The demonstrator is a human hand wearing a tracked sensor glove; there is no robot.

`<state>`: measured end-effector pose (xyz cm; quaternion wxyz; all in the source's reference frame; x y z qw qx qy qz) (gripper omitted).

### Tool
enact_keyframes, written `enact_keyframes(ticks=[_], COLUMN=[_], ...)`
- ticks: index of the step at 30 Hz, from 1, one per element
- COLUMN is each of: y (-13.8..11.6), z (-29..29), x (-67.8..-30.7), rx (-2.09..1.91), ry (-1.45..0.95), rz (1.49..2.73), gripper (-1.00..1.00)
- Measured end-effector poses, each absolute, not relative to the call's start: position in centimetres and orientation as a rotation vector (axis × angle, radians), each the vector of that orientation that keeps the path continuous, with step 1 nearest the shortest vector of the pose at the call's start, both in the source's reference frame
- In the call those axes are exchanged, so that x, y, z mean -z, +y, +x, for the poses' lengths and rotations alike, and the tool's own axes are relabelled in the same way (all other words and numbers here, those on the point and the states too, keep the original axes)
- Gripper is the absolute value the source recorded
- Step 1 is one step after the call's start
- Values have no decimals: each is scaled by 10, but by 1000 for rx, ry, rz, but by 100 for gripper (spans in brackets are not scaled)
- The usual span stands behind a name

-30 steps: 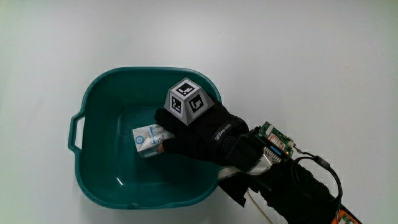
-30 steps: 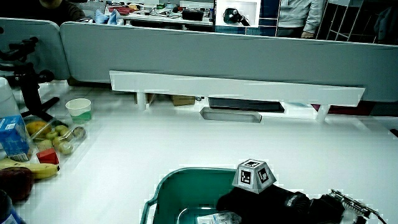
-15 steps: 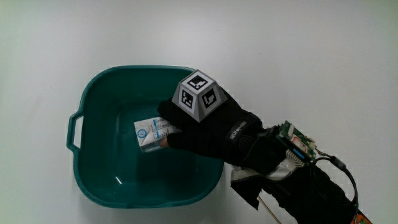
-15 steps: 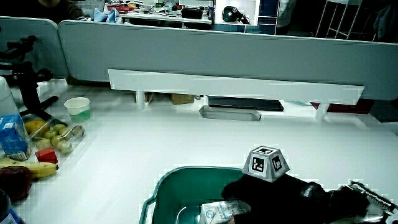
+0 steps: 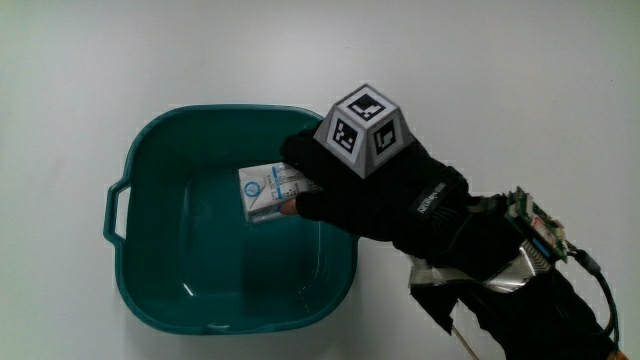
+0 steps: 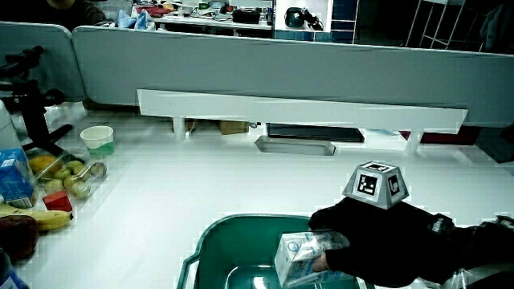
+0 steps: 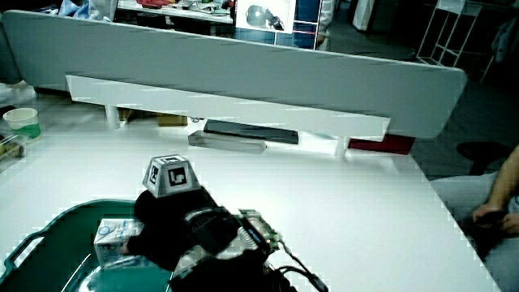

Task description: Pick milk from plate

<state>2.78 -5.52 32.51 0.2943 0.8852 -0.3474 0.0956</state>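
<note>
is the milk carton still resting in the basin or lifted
Lifted: the hand grips the milk carton above the rim of the green basin in a side view.

A milk carton [image 7: 115, 241] is held in the grip of the gloved hand [image 7: 166, 229], raised above the floor of a teal basin [image 7: 32, 247] on the white desk [image 7: 324, 203]. A patterned cube [image 7: 169, 175] is seen on the hand's back. A pale cup [image 7: 21, 122] stands at the desk's edge, near the partition [image 7: 243, 77].
</note>
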Motion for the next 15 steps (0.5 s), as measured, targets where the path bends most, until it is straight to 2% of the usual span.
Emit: enact_keyframes(ticks=[7, 11, 15], y=[-66, -72, -81], z=[52, 61, 76], x=[-318, -307, -312], rx=[-287, -267, -290], ry=[-868, -827, -772], rz=[2391, 2455, 2455], gripper=[100, 100, 100])
